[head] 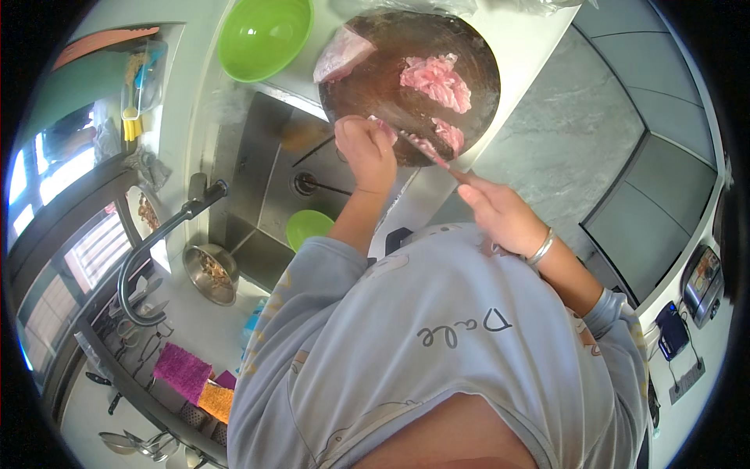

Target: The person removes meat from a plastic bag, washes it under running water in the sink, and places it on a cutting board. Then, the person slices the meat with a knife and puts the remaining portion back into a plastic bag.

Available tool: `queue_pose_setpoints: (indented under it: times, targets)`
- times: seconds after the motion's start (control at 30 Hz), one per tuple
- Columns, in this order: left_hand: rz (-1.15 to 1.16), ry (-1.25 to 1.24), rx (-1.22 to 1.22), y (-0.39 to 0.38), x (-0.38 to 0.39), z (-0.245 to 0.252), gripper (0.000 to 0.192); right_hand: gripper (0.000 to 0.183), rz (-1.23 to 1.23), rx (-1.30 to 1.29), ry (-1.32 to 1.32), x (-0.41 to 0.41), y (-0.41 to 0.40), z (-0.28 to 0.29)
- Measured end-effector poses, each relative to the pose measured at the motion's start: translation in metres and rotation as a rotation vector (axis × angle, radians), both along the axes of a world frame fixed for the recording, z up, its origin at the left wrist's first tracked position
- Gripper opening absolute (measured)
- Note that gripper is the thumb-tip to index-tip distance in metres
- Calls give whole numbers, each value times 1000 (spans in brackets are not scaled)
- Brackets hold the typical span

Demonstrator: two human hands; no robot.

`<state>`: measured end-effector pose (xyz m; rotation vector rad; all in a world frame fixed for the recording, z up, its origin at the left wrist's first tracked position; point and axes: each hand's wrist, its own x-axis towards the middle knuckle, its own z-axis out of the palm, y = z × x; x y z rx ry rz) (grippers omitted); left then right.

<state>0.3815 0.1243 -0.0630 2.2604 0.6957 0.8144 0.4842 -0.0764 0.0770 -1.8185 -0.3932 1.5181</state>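
My right hand [504, 214] grips the handle of a kitchen knife [425, 149], its blade slanting over the near edge of a round wooden chopping board [392, 76]. My left hand [366, 146] has its fingers curled on a small piece of raw meat [384, 130] right beside the blade tip. Thin slices cling near the blade. A small heap of sliced meat [449, 136] lies just beyond the knife, and a larger pile of pink slices [436, 82] sits farther back. At the board's far left rests a big uncut chunk of meat [344, 54].
A green bowl [266, 38] stands left of the board. Below it is a steel sink [269, 193] holding another green bowl [307, 227]. The curved faucet [130, 258] and a steel bowl of food bits [212, 275] are at left. Clear plastic bags [410, 6] lie behind the board.
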Motion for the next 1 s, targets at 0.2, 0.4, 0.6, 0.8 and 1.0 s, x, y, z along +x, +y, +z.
queue_pose_setpoints:
  times: [0.2, 0.4, 0.6, 0.8, 1.0]
  targets:
    - [47, 133, 102, -3, 2, 0, 13, 45, 88, 59, -124, -6, 14, -11]
    - [16, 150, 125, -3, -1, -5, 21, 47, 69, 237, -226, -10, 38, -47]
    - [-2, 152, 139, -3, -2, -11, 24, 48, 44, 323, -331, -12, 57, -67]
    - [5, 38, 119, 0, -4, -11, 18, 46, 60, 22, -24, -3, -16, -32]
    - [-1, 9, 30, -1, -3, -2, 14, 44, 42, 61, -93, -4, 0, -7]
